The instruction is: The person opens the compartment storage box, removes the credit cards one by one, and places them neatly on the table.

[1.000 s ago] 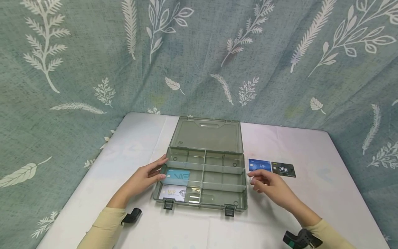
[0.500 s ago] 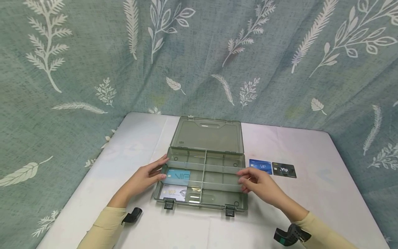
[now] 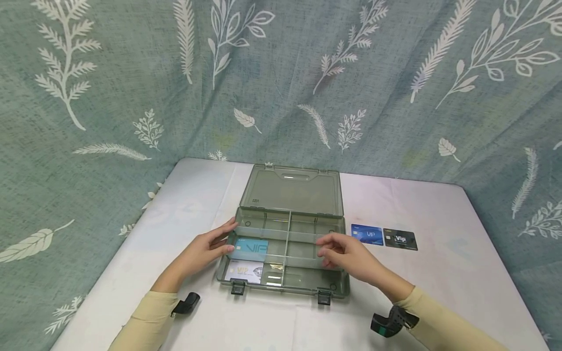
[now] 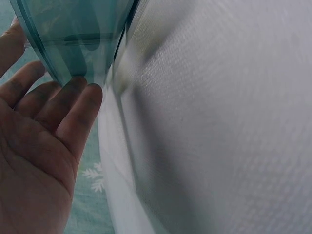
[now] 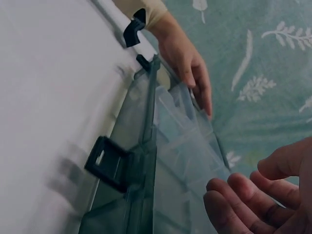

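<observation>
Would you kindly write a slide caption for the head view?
Left hand touches the open compartment box with two cards inside; right hand over it.

Seen from here, the right hand (image 3: 351, 258) hides part of the box (image 3: 281, 289) at its right wall, the smallest print on the black card (image 3: 400, 239) is illegible, and the head view's lower edge crops both sleeves (image 3: 142, 321).

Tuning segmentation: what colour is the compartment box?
The box is see-through grey-green; it shows best in the head view.
</observation>
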{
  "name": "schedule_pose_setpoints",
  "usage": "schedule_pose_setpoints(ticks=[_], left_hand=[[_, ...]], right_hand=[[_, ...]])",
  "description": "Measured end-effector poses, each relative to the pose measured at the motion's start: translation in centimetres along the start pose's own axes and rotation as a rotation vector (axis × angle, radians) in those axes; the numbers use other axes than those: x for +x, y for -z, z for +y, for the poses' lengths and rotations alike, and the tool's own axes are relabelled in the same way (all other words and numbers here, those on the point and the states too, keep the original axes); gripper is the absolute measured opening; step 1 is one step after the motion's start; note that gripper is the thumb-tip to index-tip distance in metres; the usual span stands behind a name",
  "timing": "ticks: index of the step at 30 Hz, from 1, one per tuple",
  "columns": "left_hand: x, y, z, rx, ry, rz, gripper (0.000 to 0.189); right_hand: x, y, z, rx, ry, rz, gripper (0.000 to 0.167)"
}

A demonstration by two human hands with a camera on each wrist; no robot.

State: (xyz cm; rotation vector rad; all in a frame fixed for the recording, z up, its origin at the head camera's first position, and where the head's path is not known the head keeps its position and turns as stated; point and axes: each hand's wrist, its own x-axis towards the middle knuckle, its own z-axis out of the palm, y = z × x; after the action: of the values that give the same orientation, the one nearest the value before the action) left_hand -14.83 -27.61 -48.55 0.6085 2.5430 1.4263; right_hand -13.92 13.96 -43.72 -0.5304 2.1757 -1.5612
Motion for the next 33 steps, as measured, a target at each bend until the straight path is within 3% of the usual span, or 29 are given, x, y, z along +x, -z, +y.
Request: schedule_pose_setpoints(ticks=[12, 24, 33], left_hand=[[-0.1, 0.0, -0.2, 0.001, -0.011, 0.002, 0.065], [-0.1, 0.1, 0.0, -0.007, 0.006, -0.006, 0.066], [0.0, 0.1, -0.1, 0.009, 0.007, 0.001, 0.068]], right_hand=[[3.0, -1.3, -1.1, -0.031, 0.029, -0.066, 0.028], [5.8, -3.1, -1.9, -0.041, 0.033, -0.123, 0.041], [7.2, -4.4, -3.3, 0.137, -0.041, -0.221, 0.046]])
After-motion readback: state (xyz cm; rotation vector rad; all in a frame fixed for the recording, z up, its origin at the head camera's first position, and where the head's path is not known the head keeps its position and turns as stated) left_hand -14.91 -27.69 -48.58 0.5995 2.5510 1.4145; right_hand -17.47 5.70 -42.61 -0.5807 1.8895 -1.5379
